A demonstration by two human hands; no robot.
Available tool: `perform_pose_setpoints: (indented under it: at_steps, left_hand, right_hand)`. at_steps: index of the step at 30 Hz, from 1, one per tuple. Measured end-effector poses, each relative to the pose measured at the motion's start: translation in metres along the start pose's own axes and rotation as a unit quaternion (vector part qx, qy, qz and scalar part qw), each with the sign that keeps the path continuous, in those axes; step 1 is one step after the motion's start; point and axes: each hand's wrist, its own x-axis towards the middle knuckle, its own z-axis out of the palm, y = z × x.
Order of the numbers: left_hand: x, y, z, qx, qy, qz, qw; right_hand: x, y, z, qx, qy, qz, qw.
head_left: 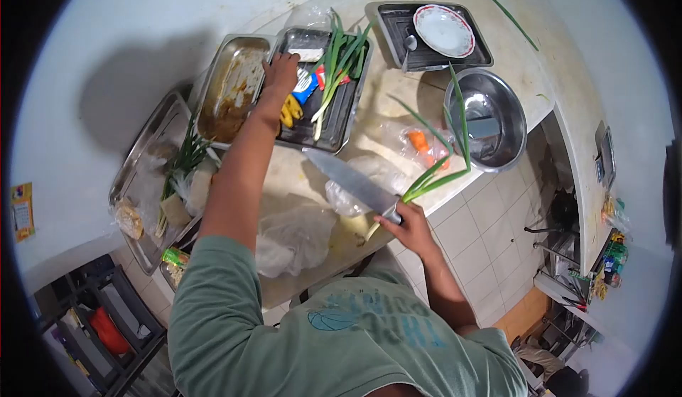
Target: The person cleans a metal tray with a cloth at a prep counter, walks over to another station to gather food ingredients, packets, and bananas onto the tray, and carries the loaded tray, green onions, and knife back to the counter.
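Note:
My left hand [282,72] is stretched over the left rim of the black tray [335,140], its fingers slightly apart beside a white block [304,55]. That tray also holds green onions [338,70], a blue packet [305,86] and yellow items [290,111]. My right hand [410,228] is closed round the handle of a large knife [352,182], whose blade points up and left. A green onion [426,184] lies against the knife handle at my right hand; whether the fingers grip it too is unclear.
A stained metal tray [231,91] adjoins the black tray. Farther left, another tray [135,161] holds bagged vegetables. To the right are a steel bowl [508,102], bagged carrots [419,141] and a tray [394,35] with a plate [444,31]. Plastic bags [295,241] lie near the front edge.

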Motion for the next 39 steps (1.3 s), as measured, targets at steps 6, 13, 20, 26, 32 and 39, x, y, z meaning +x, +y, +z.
perform_pose_setpoints:
  at_steps: [6,13,20,26,32,39]
  left_hand:
    - [0.050,-0.008,-0.004,0.198,-0.176,0.035,0.964]
    - [0.069,-0.017,-0.010,0.171,-0.247,0.089,0.950]
    - [0.049,-0.028,-0.023,-0.150,-0.129,0.050,0.979]
    - [0.003,-0.008,-0.080,-0.328,-0.058,0.093,0.938]
    - [-0.022,0.012,-0.139,-0.371,0.045,0.127,0.919]
    - [-0.142,-0.009,-0.220,-0.434,0.126,0.078,0.889]
  right_hand:
    - [0.012,0.022,-0.011,0.063,-0.051,0.082,0.993]
    - [0.029,0.034,-0.008,0.063,-0.087,0.086,0.990]
    - [0.030,0.027,-0.014,0.073,-0.047,0.070,0.994]
    - [0.017,0.016,-0.014,0.060,-0.026,0.017,0.998]
    - [-0.004,0.002,-0.003,0.037,-0.012,-0.005,0.999]
    - [-0.031,-0.005,0.017,0.023,0.022,-0.053,0.998]
